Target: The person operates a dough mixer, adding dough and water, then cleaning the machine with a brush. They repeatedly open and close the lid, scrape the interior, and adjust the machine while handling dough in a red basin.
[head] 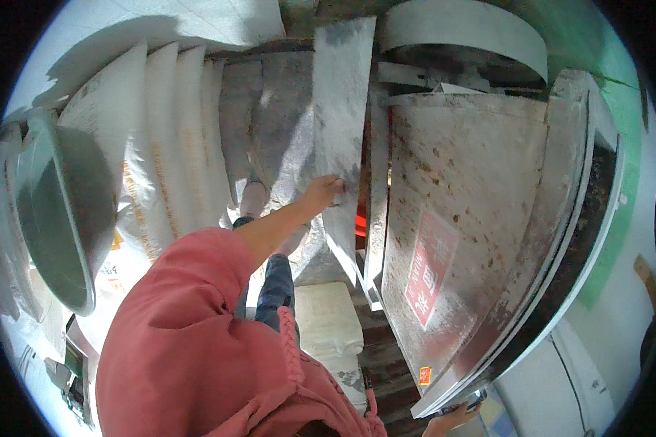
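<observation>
My left hand [326,192] reaches forward with its fingers curled at a small handle-like part on a long grey metal panel [341,109]. The panel stands upright beside a worn metal machine [464,164]; a narrow gap between them shows something red [361,221]. At the lower right, my right hand [452,419] is partly cut off by the picture's edge. Its fingers are at a metal fitting [462,403] by the near corner of the machine; whether they grip it cannot be told. Rust-coloured spots and a red label [432,267] with writing mark the machine's face.
A large round pulley [464,33] sits at the machine's far end. On the left, several stacked white sacks [164,136] stand behind a grey-green basin [49,218]. A pale sack-like bundle [328,317] lies on the floor close to my legs [276,289].
</observation>
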The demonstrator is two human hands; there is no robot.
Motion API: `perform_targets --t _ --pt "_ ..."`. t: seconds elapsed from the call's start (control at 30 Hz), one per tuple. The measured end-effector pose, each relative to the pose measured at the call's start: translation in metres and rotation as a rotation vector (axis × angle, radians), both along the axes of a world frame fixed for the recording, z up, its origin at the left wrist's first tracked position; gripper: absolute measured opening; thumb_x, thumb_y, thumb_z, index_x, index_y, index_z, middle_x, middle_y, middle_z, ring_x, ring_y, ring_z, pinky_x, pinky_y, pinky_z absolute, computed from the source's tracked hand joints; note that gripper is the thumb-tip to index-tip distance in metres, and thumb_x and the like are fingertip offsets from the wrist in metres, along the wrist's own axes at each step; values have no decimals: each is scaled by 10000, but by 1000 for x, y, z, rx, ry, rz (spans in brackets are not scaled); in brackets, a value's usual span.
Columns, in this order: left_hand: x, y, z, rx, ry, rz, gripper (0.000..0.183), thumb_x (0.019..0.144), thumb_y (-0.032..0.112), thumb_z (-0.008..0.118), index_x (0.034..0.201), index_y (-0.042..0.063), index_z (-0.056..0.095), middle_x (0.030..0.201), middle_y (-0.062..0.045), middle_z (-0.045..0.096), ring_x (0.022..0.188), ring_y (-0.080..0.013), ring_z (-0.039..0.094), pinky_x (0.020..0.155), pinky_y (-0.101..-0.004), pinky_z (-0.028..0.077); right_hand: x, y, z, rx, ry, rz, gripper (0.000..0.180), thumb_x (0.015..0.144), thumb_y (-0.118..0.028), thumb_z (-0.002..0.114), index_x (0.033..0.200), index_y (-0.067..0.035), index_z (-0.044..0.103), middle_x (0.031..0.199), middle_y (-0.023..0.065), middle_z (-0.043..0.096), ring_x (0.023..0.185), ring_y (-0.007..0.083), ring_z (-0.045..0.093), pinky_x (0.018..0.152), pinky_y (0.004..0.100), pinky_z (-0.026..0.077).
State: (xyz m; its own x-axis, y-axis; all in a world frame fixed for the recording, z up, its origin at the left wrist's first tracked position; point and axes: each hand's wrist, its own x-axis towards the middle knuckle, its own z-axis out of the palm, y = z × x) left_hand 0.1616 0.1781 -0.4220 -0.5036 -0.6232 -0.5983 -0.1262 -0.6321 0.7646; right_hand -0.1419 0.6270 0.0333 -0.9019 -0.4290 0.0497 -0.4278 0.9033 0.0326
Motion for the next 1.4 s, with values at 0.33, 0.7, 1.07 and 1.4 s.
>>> perform_targets --t 0.33,0.7,1.07,1.4 --pt "-95 49 -136 426 83 68 227 974 264 560 1002 44 612 736 -51 566 531 -141 491 532 -381 541 13 -8 16 472 234 306 600 927 -329 557 1352 71 419 1333 371 452 1187 533 499 964 625 428" --pt "-66 -8 13 -627 -590 29 496 904 176 592 1338 -31 470 1218 -255 575 1180 -395 529 989 -460 413 39 -68 -9 -535 -90 -366 529 956 -195 491 1434 -1 372 1431 175 350 1295 306 403 1062 433 369" --pt "-136 -75 417 -1826 -65 -443 543 884 249 606 1382 97 449 1448 -155 401 1367 -348 342 1152 -500 225 43 -81 -16 -811 -184 -386 558 937 -60 538 1443 -6 308 1322 147 412 1230 271 428 1052 371 345" --pt "-165 -78 418 -1972 -296 -997 478 897 230 575 1354 120 485 1429 -130 450 1372 -316 356 1165 -517 207 -197 35 -33 -245 73 110 292 962 -288 537 893 -7 580 696 66 591 692 239 597 650 410 488"
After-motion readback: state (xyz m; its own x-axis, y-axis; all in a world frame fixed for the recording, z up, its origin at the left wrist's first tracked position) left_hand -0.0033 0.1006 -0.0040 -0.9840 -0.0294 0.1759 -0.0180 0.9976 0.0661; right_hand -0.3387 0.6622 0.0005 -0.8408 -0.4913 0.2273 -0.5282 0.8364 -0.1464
